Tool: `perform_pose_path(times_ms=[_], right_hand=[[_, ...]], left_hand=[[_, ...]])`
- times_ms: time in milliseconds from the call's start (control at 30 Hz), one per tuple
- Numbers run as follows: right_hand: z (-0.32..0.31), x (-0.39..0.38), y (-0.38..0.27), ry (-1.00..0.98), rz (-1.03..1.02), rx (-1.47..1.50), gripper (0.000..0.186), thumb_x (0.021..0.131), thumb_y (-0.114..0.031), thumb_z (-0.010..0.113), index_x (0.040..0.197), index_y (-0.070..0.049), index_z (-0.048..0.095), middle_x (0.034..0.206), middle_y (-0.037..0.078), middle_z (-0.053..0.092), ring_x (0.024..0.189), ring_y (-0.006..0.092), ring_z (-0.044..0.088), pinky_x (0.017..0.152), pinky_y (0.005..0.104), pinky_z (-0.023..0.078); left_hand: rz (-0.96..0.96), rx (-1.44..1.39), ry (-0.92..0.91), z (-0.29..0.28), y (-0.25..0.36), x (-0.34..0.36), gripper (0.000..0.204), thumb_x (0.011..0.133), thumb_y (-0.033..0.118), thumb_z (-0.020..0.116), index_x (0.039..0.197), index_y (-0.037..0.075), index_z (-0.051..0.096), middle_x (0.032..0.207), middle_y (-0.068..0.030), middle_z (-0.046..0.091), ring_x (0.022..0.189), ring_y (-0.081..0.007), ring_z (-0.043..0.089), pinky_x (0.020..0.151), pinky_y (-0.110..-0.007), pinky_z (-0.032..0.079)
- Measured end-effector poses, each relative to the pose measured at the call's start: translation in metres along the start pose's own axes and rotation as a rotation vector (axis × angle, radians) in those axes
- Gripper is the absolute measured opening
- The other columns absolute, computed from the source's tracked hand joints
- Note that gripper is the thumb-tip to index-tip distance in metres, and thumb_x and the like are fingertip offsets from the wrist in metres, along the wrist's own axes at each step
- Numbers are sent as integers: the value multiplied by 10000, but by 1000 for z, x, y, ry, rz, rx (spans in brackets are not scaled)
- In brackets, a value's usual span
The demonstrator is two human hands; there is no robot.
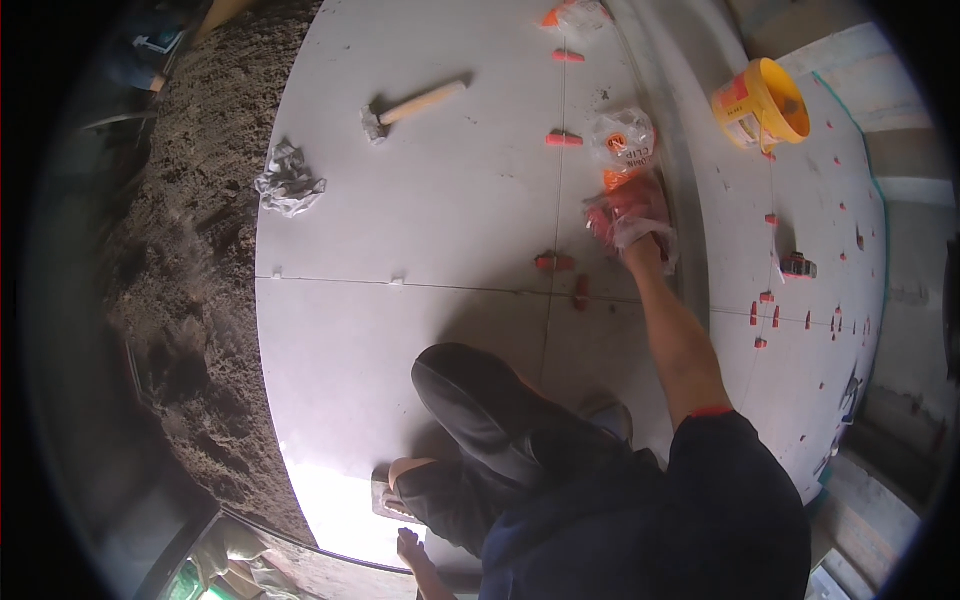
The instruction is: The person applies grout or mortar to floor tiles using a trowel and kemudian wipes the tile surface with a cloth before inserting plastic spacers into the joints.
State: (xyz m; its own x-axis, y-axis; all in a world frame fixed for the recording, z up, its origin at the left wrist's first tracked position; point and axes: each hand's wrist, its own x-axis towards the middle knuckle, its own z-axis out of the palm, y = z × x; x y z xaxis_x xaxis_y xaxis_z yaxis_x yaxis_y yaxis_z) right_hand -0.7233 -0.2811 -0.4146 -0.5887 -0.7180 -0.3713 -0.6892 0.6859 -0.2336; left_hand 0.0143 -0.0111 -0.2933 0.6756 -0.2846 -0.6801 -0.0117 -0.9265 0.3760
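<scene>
My right arm is stretched forward, and my right hand point(640, 240) is in the mouth of a clear plastic bag point(655, 205) of red tile-levelling wedges point(630, 195). Bag and blur hide its fingers. My left hand point(408, 547) is low at the left beside my foot, fingers curled in; what they hold, if anything, is hidden. Large grey tiles point(470, 200) lie under me. Near where their joints cross, a red wedge point(553, 262) and another red wedge point(581, 292) sit. Farther up the joint are two more, including a red wedge point(564, 140).
A wooden-handled mallet point(425, 103) and a crumpled grey cloth or bag point(290, 182) lie on the tiles. Dark loose soil point(200, 270) borders them on the left. At right stand a yellow bucket point(745, 108), a tape measure point(798, 265) and several red wedges along joints.
</scene>
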Motion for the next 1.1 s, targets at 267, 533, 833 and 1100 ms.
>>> perform_pose_path(times_ms=[267,533,833,1100], right_hand=[[3,-14,-27,565,-200,-352,403,869,-379,578,1164,-110,634,1089,167,664,1077,420,572,915,486,479],[57,11,-4,603,-392,-314,394,771,-274,708,1099,-67,640,1201,202,578,987,381,570,914,506,458],[34,-8,7,304,-218,881,344,844,-105,665,1163,-26,566,1163,205,597,1060,393,575,940,480,450],[-52,-74,13,-17,-135,100,369,952,-295,583,1175,-5,539,972,149,658,851,312,642,784,411,503]], left_hand=[[2,9,-4,1,-3,-7,320,912,397,575,974,85,613,871,-10,562,810,-135,538,678,-309,392],[5,19,22,11,7,-13,259,890,332,572,896,75,606,841,-19,554,795,-137,543,653,-321,402],[25,76,-104,16,12,5,466,978,405,502,1180,-3,598,1078,-127,646,1087,-243,588,911,-446,434],[229,0,-29,33,45,13,502,969,400,505,1208,-28,615,1023,-138,668,952,-248,618,848,-388,483]])
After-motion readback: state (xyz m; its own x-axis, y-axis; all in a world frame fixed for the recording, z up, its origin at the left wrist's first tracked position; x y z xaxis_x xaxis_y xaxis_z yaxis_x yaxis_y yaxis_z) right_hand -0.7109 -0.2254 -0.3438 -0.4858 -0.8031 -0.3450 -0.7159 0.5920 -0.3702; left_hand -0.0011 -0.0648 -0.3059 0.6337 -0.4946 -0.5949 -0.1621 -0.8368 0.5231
